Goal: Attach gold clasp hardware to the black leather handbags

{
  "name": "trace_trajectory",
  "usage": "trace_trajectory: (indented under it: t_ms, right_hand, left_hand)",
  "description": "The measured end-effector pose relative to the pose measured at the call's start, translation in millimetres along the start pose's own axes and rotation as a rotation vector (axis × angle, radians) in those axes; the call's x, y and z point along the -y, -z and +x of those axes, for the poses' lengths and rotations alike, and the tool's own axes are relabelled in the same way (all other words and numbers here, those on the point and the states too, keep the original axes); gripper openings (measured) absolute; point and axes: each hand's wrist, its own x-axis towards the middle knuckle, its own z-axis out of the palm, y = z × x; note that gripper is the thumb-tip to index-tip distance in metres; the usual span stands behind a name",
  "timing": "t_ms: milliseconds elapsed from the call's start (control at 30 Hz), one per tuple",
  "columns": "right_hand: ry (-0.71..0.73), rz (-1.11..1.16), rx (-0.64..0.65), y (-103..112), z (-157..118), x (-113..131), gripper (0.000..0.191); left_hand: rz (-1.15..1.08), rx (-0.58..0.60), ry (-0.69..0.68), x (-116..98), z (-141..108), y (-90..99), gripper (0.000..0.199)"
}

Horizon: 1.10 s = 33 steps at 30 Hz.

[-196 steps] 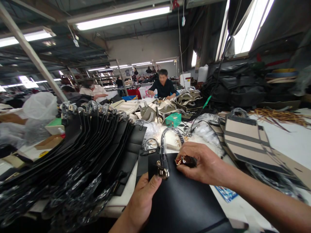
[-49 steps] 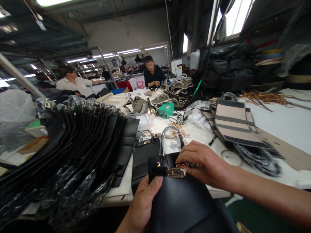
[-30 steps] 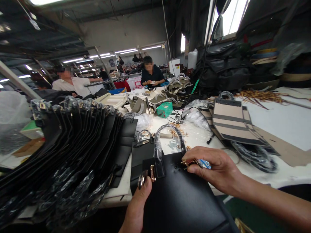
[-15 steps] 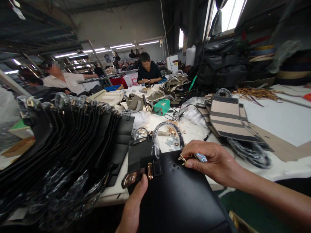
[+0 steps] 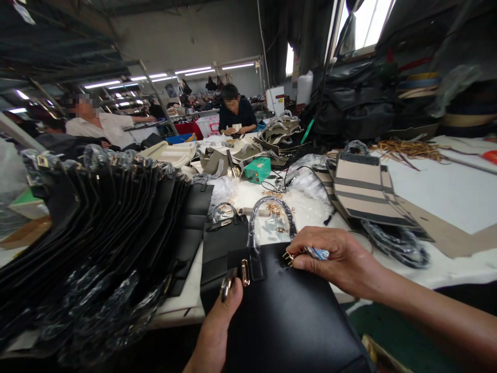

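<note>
My right hand (image 5: 328, 256) pinches a pronged gold-coloured fitting (image 5: 288, 257); my left hand (image 5: 221, 321) clamps the smooth black bag (image 5: 287, 311); beyond them arches a plastic-wrapped handle (image 5: 254, 233).

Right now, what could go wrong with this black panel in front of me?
The pronged gold piece in your right hand could scratch the smooth black panel, since its prongs sit so close. If dropped, it might get lost among the loose gold fittings beyond.
</note>
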Motion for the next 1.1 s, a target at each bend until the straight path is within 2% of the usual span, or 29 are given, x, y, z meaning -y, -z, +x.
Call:
trace_trajectory:
  t_ms: [200,433,533,700,1100]
  right_hand:
    - [0.042,-0.059,0.035,-3,-1,-5,0.011]
    - [0.049,-0.118,0.171,10,4,1,0.016]
    - [0.070,-0.170,0.134,8,4,2,0.023]
    - [0.073,-0.241,0.022,-2,1,-2,0.029]
    - [0.102,-0.265,-0.018,-9,-3,-8,0.028]
  left_hand:
    - [-0.005,0.011,0.046,13,-8,-12.9,0.044]
    - [-0.004,-0.004,0.035,9,-12,-21.7,0.048]
    - [0.003,-0.011,0.003,7,-11,-23.2,0.051]
    - [0.004,0.008,0.047,5,-12,-25.9,0.052]
    - [0.030,-0.001,0.036,12,-9,-23.6,0.042]
